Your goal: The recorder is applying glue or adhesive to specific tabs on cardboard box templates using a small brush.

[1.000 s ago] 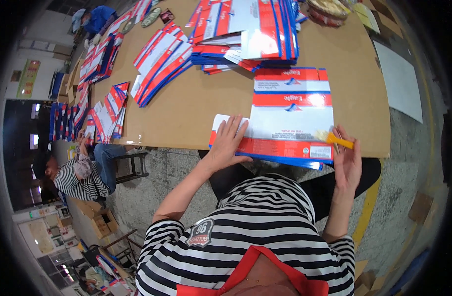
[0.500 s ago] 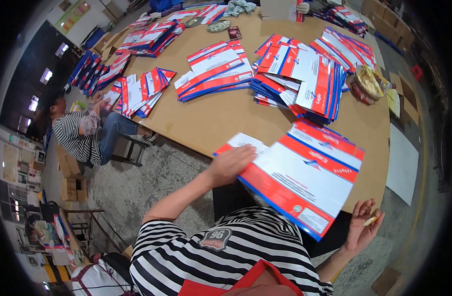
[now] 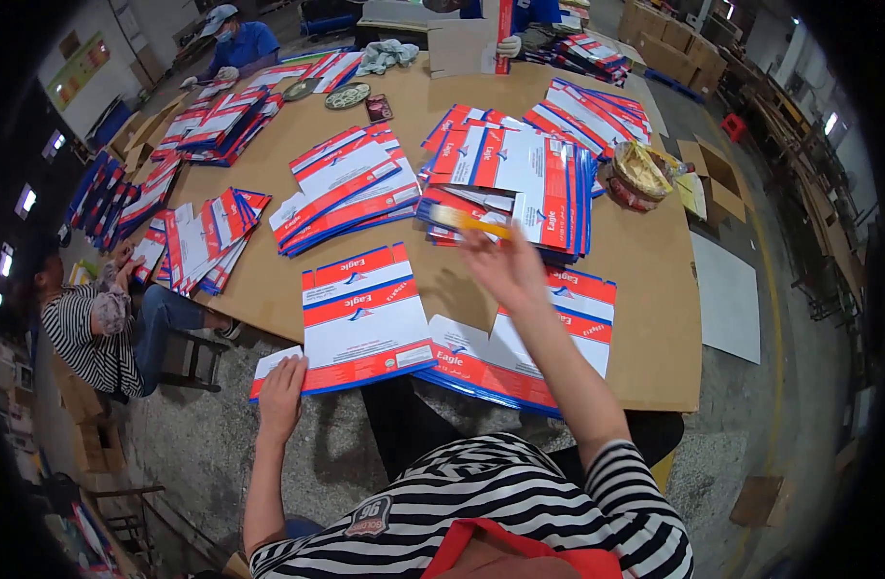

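My left hand (image 3: pixel 280 391) grips the left end of a flat, unfolded carton (image 3: pixel 365 333) in red, white and blue. That carton lies at the table's near edge and partly overhangs it. My right hand (image 3: pixel 505 265) is raised in front of the big carton stack, closed around the orange-yellow handle of a small brush (image 3: pixel 483 226). The brush's pale head is blurred by motion. Beneath my right forearm, more flat cartons (image 3: pixel 568 333) lie along the near edge, overlapped by the left carton's right end.
Stacks of printed cartons (image 3: pixel 558 198) cover much of the brown table (image 3: pixel 645 357). A bowl wrapped in yellowish plastic (image 3: pixel 640 179) stands at right. One striped-shirted person (image 3: pixel 95 333) sits at left; a blue-shirted person (image 3: pixel 245 48) is behind the table. An open cardboard box (image 3: pixel 718 188) stands beyond the right edge.
The carton under my left hand has moved left and now lies at the table edge. My right hand has swung up from the lower right over the table with the brush. The view has shifted.
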Tool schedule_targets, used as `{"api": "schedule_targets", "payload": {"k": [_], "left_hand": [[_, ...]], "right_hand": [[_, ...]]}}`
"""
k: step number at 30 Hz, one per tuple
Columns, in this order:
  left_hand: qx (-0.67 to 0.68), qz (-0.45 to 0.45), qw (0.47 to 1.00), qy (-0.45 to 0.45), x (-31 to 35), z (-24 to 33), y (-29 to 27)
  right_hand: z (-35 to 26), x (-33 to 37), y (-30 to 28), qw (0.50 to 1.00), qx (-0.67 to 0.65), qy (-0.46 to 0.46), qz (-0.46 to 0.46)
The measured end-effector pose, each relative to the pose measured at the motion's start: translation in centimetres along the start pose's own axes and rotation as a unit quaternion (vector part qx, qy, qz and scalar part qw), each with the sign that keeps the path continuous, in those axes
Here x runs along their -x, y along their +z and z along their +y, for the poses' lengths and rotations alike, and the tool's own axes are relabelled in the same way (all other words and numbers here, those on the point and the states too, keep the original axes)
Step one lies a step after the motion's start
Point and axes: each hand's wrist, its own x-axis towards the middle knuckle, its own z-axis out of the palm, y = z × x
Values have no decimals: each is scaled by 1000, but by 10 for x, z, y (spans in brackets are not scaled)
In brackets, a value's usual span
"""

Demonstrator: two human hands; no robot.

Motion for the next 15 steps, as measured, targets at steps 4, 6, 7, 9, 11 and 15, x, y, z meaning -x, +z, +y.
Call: {"api": "schedule_targets", "payload": {"k": [4,6,7,9,11,15], "left_hand": [[10,-53,998,18,-20,-1,24],[10,-59,998,-7,-33,1,24],[27,-59,998,7,-43,3,28],[38,-60,997,7,-45,1,24],[59,-78,995,-18,-40,-5,22],[70,-93,993,-32,-33,-11,29]], "right_hand": [[73,-113,-14,994,26,66,78],[103,-144,-11,987,93,46,120],[107,-162,-16,986,101,57,118],[116,-192,-23,983,83,54,154],[137,-204,-21,979,106,78,154],[154,-224,-19,978,80,53,184]]}}
